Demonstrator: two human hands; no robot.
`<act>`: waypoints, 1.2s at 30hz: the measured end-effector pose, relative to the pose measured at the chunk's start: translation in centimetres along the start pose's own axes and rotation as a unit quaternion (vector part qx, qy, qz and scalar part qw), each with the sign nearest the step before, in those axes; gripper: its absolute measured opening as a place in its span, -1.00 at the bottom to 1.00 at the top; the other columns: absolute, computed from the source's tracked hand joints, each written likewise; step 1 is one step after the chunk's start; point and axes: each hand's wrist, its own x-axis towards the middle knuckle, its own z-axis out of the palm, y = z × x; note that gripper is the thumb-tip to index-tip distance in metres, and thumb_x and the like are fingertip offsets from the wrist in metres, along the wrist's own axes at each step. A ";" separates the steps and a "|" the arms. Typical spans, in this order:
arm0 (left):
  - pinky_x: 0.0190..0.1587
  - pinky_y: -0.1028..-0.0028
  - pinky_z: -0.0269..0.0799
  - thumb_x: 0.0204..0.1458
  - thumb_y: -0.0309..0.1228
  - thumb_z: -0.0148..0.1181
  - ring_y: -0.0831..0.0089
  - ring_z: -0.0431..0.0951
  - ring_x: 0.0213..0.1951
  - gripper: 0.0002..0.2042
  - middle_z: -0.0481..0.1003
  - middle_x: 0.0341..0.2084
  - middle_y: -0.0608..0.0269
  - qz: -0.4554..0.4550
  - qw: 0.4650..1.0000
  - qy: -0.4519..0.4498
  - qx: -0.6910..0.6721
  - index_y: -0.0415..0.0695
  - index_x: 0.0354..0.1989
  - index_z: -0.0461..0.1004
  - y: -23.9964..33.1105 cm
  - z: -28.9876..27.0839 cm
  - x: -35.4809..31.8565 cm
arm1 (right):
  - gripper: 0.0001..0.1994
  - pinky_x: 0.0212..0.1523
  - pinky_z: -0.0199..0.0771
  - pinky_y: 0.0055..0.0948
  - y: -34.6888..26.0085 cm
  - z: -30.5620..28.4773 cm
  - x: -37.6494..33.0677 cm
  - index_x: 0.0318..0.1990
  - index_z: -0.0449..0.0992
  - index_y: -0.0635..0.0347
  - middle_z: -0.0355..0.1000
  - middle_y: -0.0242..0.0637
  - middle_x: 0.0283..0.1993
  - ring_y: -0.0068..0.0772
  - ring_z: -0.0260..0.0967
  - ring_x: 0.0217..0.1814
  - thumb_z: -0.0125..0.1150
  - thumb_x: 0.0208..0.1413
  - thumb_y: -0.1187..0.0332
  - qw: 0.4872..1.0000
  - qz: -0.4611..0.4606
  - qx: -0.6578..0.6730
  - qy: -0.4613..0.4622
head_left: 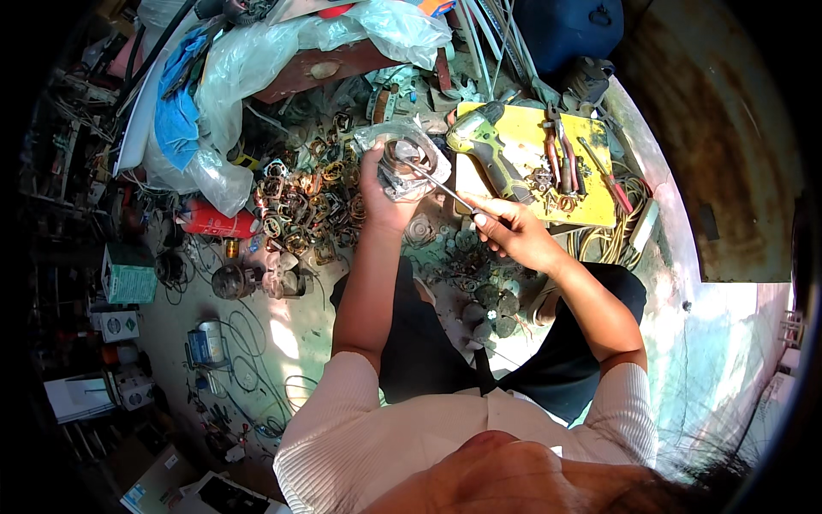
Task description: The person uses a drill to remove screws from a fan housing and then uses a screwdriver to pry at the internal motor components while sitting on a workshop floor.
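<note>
A round metal motor part wrapped in clear plastic (402,158) is gripped by the closed left hand (381,193). A thin screwdriver (441,187) is pinched in the closed right hand (514,230), its tip reaching into the part. A green cordless drill (488,150) lies on a yellow board (522,124) just beyond the right hand.

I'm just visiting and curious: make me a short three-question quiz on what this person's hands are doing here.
1. True or false: the left hand holds a round metal part in clear plastic.
2. What does the right hand hold? A) a thin metal tool B) a hammer C) nothing
3. Fill in: the cordless drill lies on a ____ board.

Key: 1 true. 2 A; its tip reaches the part. 3 yellow.
</note>
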 end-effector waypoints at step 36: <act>0.25 0.13 0.31 0.24 -0.04 -0.02 0.26 0.39 0.19 -0.41 0.33 0.20 0.21 0.256 0.964 0.004 0.073 0.00 0.39 0.12 -2.9 -0.6 -0.2 | -0.54 -0.38 0.35 -0.54 -1.7 1.9 -1.4 0.45 0.21 -0.14 0.20 -0.46 -0.55 -0.66 0.13 -0.52 -0.10 0.44 0.34 0.999 -0.043 -0.012 -0.018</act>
